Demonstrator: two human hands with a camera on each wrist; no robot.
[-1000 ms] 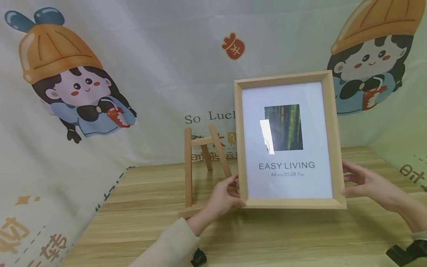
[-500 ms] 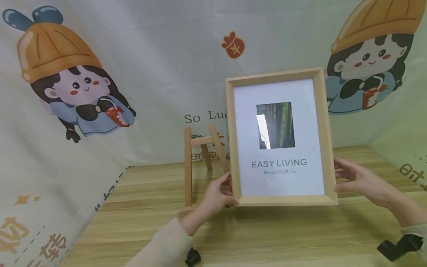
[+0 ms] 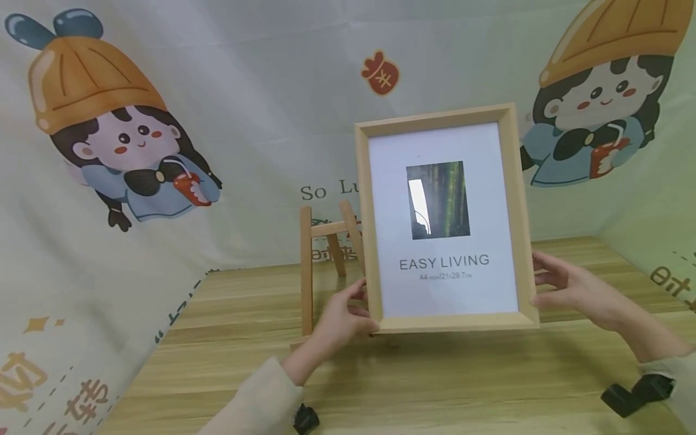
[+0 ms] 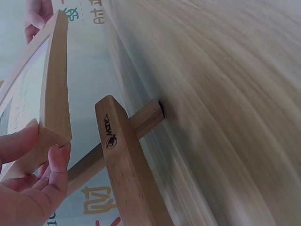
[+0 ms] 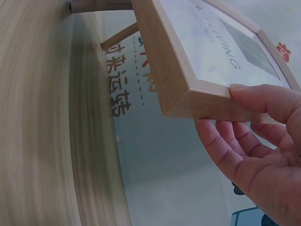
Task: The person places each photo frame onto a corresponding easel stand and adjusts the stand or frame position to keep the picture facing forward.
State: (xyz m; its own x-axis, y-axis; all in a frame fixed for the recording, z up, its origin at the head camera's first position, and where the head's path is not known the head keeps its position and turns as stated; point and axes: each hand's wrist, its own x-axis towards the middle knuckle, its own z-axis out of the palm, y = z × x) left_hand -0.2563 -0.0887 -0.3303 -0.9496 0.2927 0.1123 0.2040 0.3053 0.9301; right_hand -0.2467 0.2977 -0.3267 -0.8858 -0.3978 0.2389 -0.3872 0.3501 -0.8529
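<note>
A light-wood picture frame (image 3: 447,322) hangs above the table, held upright and slightly tilted; its white sheet carries a dark bamboo picture and the words EASY LIVING. My left hand (image 3: 341,319) grips its lower left corner, thumb on the front and fingers beneath, as the left wrist view shows. On the opposite side my right hand (image 3: 584,296) pinches the right edge near the bottom, thumb on the front face and fingers behind. Behind the left part of the frame stands a small wooden easel (image 3: 307,272), its right side and most of its ledge hidden by the frame and my left hand.
The wood-grain table (image 3: 234,338) carries the easel. A pale cloth backdrop (image 3: 266,109) with cartoon figures and lettering rises behind and at both sides. Black wrist mounts (image 3: 637,396) sit at my sleeves.
Both hands have carried the picture frame to the left and slightly up, so that it covers more of the easel. The easel has stayed where it was.
</note>
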